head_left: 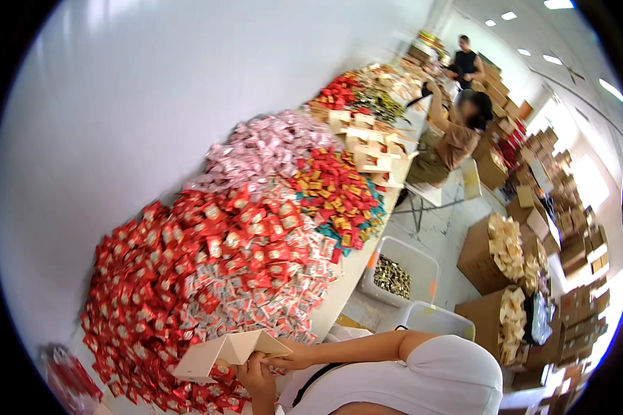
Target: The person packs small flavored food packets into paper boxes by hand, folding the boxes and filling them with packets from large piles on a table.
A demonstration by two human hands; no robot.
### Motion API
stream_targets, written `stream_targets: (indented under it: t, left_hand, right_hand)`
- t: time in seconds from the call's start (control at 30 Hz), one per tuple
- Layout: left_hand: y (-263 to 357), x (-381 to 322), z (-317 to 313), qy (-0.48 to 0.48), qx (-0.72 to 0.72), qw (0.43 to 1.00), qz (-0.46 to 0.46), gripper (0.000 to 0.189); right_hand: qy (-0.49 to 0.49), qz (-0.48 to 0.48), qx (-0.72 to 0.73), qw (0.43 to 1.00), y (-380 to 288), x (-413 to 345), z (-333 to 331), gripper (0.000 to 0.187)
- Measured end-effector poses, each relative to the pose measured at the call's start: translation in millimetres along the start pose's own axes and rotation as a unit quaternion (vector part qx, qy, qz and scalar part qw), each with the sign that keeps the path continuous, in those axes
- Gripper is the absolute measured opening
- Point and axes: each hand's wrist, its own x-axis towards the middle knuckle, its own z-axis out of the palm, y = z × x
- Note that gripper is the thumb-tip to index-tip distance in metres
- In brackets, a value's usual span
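Low in the head view, my left hand (257, 374) grips the near edge of a cream folded cardboard box (200, 360), its fingers bent over the edge. My right hand (292, 354) meets it at the box's right end, its fingers partly hidden by a raised flap. The box is tilted and stands partly unfolded over the heap. Red foil packets (150, 280) with pale round prints lie heaped beside and beneath it. Small white-and-red sachets (259, 301) spread to the right of these. Beyond lie red-and-gold packets (337, 192) and pink packets (270, 145).
The long table (337, 290) runs along a wall. More cream boxes (374, 150) stand farther along it. A seated co-worker (451, 145) and a standing one (466, 65) are beyond. Plastic bins (428, 259) and cardboard cartons (480, 254) occupy the floor at right.
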Motion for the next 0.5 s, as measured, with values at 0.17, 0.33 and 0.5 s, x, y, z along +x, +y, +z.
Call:
stream_targets:
  t: [0.17,0.33,0.5]
  left_hand:
    - [31,5,24,-0.081,-0.088,0.993,-0.016,0.017]
    - [42,-11,45,-0.086,-0.118,0.987,-0.074,0.013]
    - [22,-41,58,0.142,-0.294,0.929,-0.171,0.043]
  right_hand:
    - [0.087,-0.025,-0.142,0.986,10,-41,-31,0.018]
    - [0.109,-0.022,-0.199,0.974,17,-60,-43,0.018]
    - [0.202,0.051,-0.164,0.964,25,-78,-56,0.011]
